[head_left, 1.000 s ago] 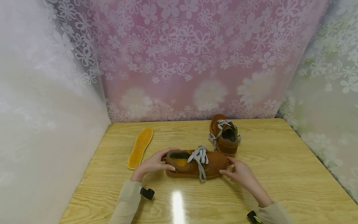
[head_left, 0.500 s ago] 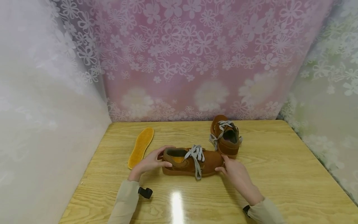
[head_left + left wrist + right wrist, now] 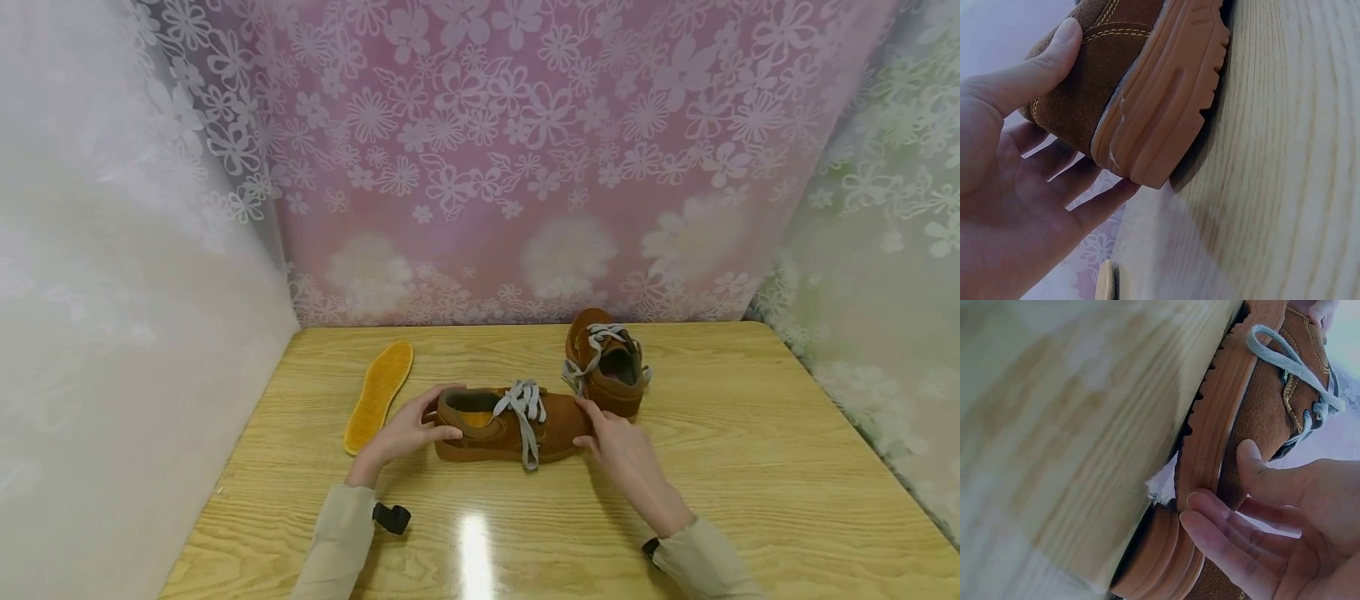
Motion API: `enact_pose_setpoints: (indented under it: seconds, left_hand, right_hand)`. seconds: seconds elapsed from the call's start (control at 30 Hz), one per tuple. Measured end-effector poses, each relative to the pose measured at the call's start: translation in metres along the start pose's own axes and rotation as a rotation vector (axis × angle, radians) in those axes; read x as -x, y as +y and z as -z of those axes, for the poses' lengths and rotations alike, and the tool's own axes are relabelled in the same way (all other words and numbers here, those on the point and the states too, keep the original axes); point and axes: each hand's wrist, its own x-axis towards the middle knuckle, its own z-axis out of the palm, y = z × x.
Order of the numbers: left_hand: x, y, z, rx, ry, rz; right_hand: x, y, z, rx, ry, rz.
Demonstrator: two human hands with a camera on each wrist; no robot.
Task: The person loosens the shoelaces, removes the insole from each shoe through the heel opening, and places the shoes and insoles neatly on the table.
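A brown suede shoe (image 3: pixel 551 425) with grey laces lies sideways across the middle of the table, toe to the right, an orange lining showing in its opening. My left hand (image 3: pixel 408 427) grips its heel, thumb on the near side and fingers round the back. At the toe, my right hand (image 3: pixel 618 446) holds the shoe between thumb and fingers. In the right wrist view, the thumb presses the suede toe while fingertips lie by the rubber sole (image 3: pixel 1216 419). The heel's sole (image 3: pixel 1154 106) sits close over the wood in the left wrist view.
A matching brown shoe (image 3: pixel 600 383) stands behind the right hand, its toe pointing at the back curtain (image 3: pixel 480 167). An orange insole (image 3: pixel 378 396) lies on the wooden table (image 3: pixel 750 467) left of the left hand. Pale curtains flank both sides.
Both hands have shifted the held shoe slightly left and away from me, with its toe now beside the other shoe's heel. The insole has stayed in place.
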Motion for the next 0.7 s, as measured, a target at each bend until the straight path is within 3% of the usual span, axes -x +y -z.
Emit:
enact_pose_setpoints:
  seconds: [0.17,0.3,0.53,0.7]
  left_hand:
    - [-0.001,-0.002,0.001,-0.01,0.001,-0.01]
    - [-0.001,-0.004,0.001,-0.013,-0.004,-0.019]
    - [-0.002,-0.004,0.001,-0.009,-0.008,-0.03]
    - [-0.001,-0.001,0.0,-0.012,-0.006,-0.022]
  right_hand:
    - [-0.003,-0.005,0.002,0.028,0.08,0.056]
    - [-0.009,-0.014,0.001,-0.022,0.126,0.117]
    - [-0.022,-0.024,-0.015,-0.159,0.038,0.179]
    - [-0.027,-0.025,-0.023,-0.15,-0.039,0.187]
